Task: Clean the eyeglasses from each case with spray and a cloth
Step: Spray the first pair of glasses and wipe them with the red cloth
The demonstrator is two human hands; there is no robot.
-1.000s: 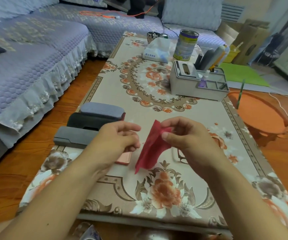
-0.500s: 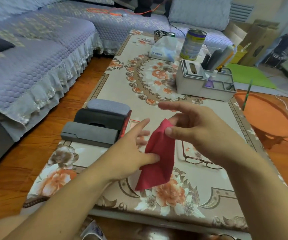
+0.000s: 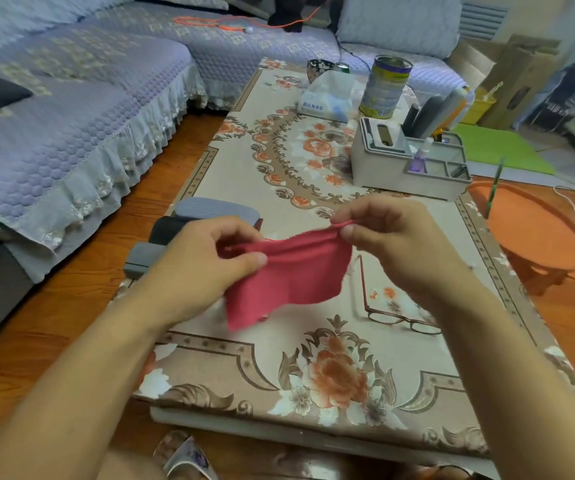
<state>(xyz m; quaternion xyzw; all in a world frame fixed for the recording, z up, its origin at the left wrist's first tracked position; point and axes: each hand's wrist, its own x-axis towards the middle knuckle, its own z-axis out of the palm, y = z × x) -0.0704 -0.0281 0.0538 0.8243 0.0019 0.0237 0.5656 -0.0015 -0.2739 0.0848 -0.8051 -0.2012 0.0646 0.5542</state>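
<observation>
tabletop [image 3: 313, 209] carries everything | cloth [image 3: 289, 275] stretched above it, pinched at opposite ends by left hand [image 3: 203, 268] and right hand [image 3: 393, 244] fingers | eyeglasses [image 3: 402, 318] lie open below the right hand, nearer it, lenses toward the person, arms pointing away

Both your forearms come in from the bottom corners & angle toward the middle, bare, no sleeves. Your left hand [image 3: 206, 261] is held w/ knuckles up, fingers curled, thumb tip pressed fwd against the index, pinching the cloth [image 3: 289, 278] at its left edge. Your right hand [image 3: 388, 244] sits a bit higher & farther out, thumb & index pinching the cloth's top right corner, other fingers loosely bent above. Hands are apart, cloth stretched between them.
</observation>
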